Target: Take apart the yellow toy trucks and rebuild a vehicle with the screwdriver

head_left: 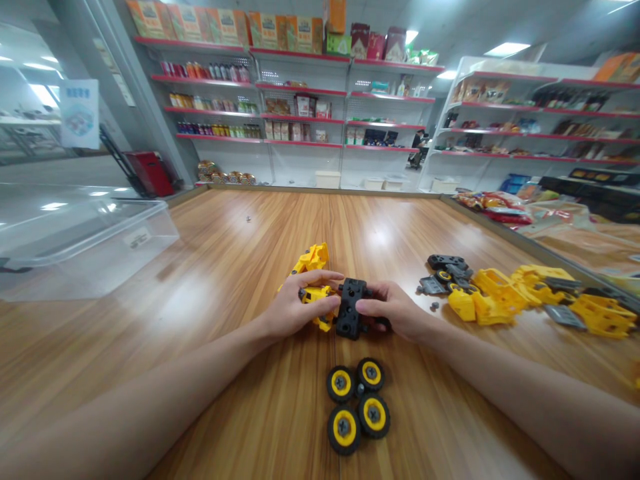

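Both hands meet over the middle of the wooden table (200, 293). My left hand (295, 308) is closed around a yellow toy vehicle body (314, 267), whose far end sticks out beyond my fingers. My right hand (393, 310) grips a black perforated chassis block (351, 307), held against the yellow body. Several black wheels with yellow hubs (357, 403) lie in a cluster on the table just in front of my hands.
A pile of yellow and dark grey toy parts (520, 297) lies to the right. A clear plastic bin (75, 233) stands at the left edge. A small screw (249, 218) lies far up the table. Store shelves (300, 100) with goods line the back.
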`<state>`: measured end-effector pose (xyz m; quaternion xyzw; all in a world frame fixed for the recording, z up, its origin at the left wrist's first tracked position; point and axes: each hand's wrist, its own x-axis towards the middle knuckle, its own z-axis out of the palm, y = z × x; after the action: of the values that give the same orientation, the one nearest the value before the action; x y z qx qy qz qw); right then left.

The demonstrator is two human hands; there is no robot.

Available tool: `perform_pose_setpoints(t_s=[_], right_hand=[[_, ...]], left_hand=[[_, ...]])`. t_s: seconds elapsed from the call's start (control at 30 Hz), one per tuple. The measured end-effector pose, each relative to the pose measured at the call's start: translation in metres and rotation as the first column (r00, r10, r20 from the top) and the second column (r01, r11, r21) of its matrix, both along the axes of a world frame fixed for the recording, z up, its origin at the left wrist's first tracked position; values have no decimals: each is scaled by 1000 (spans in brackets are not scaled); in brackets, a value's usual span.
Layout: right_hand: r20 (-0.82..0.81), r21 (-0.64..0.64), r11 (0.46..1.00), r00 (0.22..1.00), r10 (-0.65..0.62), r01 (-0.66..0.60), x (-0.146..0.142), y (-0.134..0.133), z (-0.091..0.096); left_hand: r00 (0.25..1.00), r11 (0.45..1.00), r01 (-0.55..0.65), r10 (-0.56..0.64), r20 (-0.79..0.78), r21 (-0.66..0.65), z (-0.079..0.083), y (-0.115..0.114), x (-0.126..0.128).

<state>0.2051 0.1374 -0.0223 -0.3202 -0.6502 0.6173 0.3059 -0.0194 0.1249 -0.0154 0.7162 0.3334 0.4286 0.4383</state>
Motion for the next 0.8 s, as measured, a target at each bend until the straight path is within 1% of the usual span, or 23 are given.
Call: perform_pose_setpoints(t_s=[0.13,0.3,0.37,0.5,0.6,0.73,0.8], right_hand=[[34,-23,999,999,37,-36,1,1,3],[48,-40,999,999,16,-14,0,-1,4],[45,-44,999,999,6,-4,0,-1,4],[39,-54,999,999,-4,6,0,-2,5],[33,-40,999,999,-32,33,3,0,4],[47,58,995,996,-79,76,7,1,1],[62,127,988,993,-96,87,7,2,0]], left_hand=[[996,999,44,-44,-76,-1,0,0,-1],[992,1000,23,-23,-123,-5,0,3,1],[996,999,19,-22,-90,-30,-1,4,2],[997,986,79,-79,6,-149,-2,6,2],[995,973,90,-78,64,-215,-2,7,0],[981,968,59,-12,192,-244,-5,11,-3],[976,968,44,11,218,-245,-7,12,-3]])
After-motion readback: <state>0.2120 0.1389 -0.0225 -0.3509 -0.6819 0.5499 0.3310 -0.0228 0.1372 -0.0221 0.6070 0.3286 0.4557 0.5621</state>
